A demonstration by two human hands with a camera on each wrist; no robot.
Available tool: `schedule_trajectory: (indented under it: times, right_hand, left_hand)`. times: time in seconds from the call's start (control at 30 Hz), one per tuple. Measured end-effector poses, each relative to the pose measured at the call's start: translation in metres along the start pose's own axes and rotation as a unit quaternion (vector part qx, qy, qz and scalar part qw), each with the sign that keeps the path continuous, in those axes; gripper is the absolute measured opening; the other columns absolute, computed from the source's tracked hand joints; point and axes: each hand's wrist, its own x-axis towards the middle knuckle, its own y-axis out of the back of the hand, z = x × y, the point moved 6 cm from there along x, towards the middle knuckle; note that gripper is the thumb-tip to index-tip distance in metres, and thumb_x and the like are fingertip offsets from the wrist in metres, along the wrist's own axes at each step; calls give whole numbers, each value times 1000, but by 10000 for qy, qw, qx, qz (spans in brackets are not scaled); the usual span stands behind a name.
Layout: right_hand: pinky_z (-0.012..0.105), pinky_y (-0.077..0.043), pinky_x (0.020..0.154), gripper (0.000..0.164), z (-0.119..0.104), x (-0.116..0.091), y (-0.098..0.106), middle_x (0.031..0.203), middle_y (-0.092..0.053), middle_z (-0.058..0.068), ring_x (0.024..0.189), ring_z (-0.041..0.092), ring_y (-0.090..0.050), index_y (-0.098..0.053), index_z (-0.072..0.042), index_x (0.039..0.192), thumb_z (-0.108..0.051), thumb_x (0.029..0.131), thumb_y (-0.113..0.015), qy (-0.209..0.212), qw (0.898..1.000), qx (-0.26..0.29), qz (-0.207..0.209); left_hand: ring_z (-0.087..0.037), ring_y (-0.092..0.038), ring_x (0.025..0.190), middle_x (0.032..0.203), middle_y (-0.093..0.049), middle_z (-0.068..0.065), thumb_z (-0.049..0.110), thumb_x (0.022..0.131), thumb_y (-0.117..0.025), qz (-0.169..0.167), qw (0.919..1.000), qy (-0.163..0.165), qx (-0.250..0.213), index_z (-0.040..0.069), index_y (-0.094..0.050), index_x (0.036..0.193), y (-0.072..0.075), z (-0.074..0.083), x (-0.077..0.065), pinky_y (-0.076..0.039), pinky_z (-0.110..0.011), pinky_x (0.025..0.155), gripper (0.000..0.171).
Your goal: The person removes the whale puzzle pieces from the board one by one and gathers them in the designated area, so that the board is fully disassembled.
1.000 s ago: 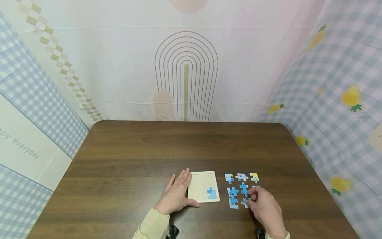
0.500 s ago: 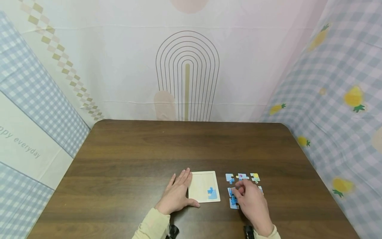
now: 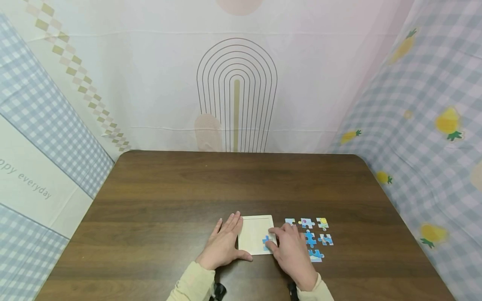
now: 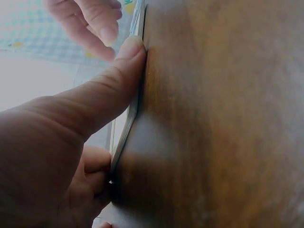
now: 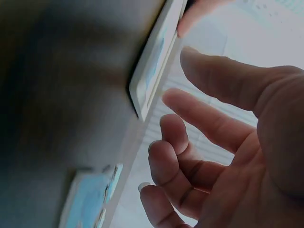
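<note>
A pale wooden puzzle tray (image 3: 250,230) lies on the brown table, with blue jigsaw pieces (image 3: 265,240) in its lower right corner. My left hand (image 3: 222,243) lies spread along the tray's left side, the thumb touching its near edge. Over the tray's right edge is my right hand (image 3: 291,251), thumb and forefinger parted above the corner pieces. Seen from the right wrist, a gap shows between that thumb and forefinger, with nothing in it; the other fingers curl loosely.
Several loose jigsaw pieces lie in rows right of the tray, among them a yellow-patterned piece (image 3: 322,223) and a blue piece (image 3: 310,238). The right hand hides the nearer left ones. A patterned cloth (image 3: 169,83) hangs behind the brown table (image 3: 158,188).
My right hand has moved left from the loose pieces to the tray's right side, uncovering middle and right pieces. My left hand has stayed at the tray.
</note>
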Motion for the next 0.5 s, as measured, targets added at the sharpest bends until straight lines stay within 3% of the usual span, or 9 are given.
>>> schedule_trajectory:
  times: [0.23,0.5]
  right_hand:
    - [36,-28,65,33,-11,-2,-3,83,-49,-3,77,17,-40,-75,-14,110,-30,81,-79,392,9990,-166,-143]
    - [37,-28,65,33,-11,-3,-5,83,-48,-2,77,19,-39,-76,-16,109,-31,80,-80,445,9981,-384,-196]
  left_hand:
    - [-26,-16,147,160,-18,-12,62,69,-76,-50,9999,37,-79,1,-29,152,-1,-1,0,-11,-53,116,113]
    - [-26,-17,147,160,-19,-12,61,69,-76,-47,9999,43,-94,1,-30,151,0,0,0,-12,-53,116,113]
